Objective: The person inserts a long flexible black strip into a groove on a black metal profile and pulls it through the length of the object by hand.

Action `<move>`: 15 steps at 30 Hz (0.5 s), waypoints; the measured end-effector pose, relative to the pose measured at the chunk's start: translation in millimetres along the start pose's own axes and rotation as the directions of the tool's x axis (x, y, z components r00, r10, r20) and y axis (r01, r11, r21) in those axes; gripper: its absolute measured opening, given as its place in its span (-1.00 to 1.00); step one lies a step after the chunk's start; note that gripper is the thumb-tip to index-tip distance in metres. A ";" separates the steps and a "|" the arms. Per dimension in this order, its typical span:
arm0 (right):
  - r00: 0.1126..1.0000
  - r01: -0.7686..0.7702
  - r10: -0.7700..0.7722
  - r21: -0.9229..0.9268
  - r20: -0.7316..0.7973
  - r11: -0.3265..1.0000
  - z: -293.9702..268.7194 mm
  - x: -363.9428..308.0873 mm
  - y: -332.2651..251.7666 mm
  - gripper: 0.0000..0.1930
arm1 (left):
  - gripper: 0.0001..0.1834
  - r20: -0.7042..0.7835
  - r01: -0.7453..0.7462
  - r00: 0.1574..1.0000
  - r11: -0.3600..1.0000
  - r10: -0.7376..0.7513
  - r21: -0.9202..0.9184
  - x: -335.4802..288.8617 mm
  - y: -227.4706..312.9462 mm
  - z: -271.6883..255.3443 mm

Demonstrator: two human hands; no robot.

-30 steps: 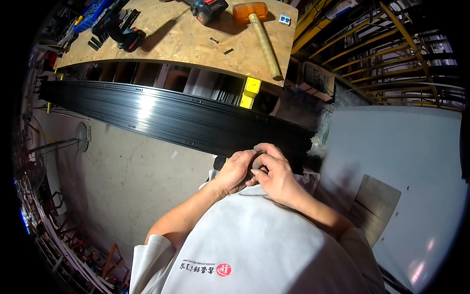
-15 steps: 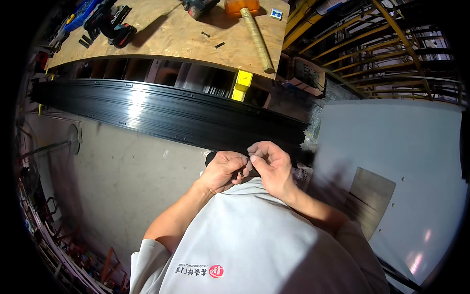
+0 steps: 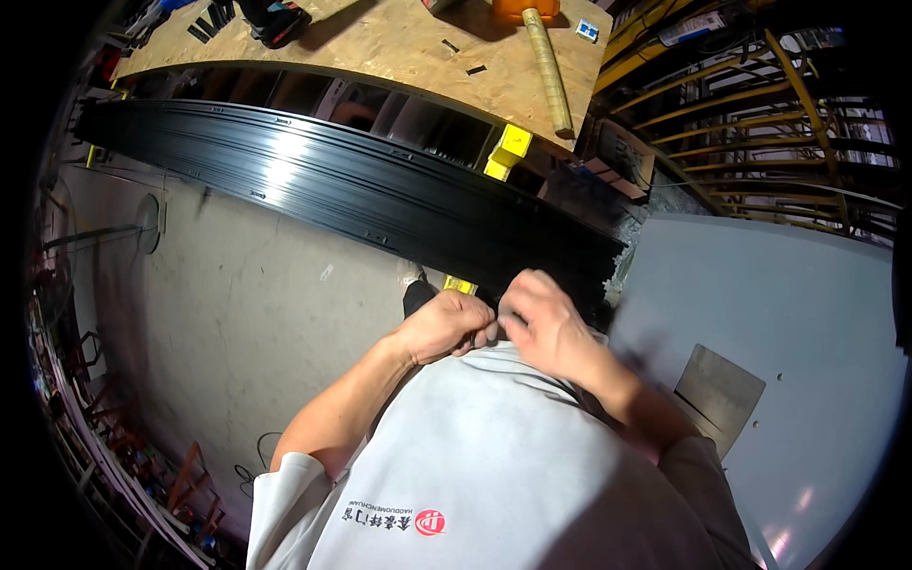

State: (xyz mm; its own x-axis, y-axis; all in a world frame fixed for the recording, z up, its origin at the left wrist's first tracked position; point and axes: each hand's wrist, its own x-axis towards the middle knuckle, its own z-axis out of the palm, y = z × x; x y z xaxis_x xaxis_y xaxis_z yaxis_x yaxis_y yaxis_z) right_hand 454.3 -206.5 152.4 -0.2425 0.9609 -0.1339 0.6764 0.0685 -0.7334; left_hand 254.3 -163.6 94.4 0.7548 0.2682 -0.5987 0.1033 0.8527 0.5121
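Note:
Close in front of my shirt, my left hand (image 3: 445,326) is closed, thumb pressed against curled fingers. A small dark bit shows by its lower fingers, too small to name. My right hand (image 3: 549,325) is beside it on the right, its fingers bent inward and a little blurred; whatever they pinch, if anything, is hidden. Just beyond both hands, long black grooved profiles (image 3: 332,180) lie side by side, running from the far left to the middle right. Small slots line their edges. Neither hand is seen gripping the profiles.
Behind the profiles stands a wooden workbench (image 3: 380,57) with a mallet (image 3: 546,76), a power drill (image 3: 277,25), small black pieces (image 3: 477,69) and a blue-white box (image 3: 588,30). Yellow supports (image 3: 509,150) hold the profiles. To the right are a grey panel (image 3: 779,285) and yellow racking (image 3: 722,90).
The view has shifted, so the bench and profiles sit farther right and mostly higher. My right hand has drawn slightly away from the left and turned; the left stays closed.

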 end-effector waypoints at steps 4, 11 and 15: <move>0.983 -0.138 0.117 -0.142 -0.144 0.980 15.7 12.3 24.9 -0.91 | -0.69 -0.147 0.005 0.988 0.945 -0.056 -0.328 8.0 -12.5 -2.6; 0.985 -0.170 0.163 -0.218 -0.051 0.961 21.8 24.1 34.0 -0.94 | -0.69 -0.211 0.062 0.967 0.930 -0.146 -0.362 25.8 -8.2 -1.1; 0.988 -0.147 0.156 -0.245 0.018 0.958 17.1 29.8 36.1 -0.95 | -0.72 -0.322 0.042 0.931 0.926 -0.173 -0.376 36.2 -8.0 6.0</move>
State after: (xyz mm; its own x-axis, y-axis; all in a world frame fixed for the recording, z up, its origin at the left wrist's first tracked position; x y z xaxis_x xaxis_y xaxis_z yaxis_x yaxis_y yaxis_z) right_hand 459.6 -180.0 110.5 -0.1463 0.9549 -0.2585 0.8541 -0.0099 -0.5199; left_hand 284.7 -163.4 72.3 0.4764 0.2468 -0.8439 -0.1167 0.9690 0.2175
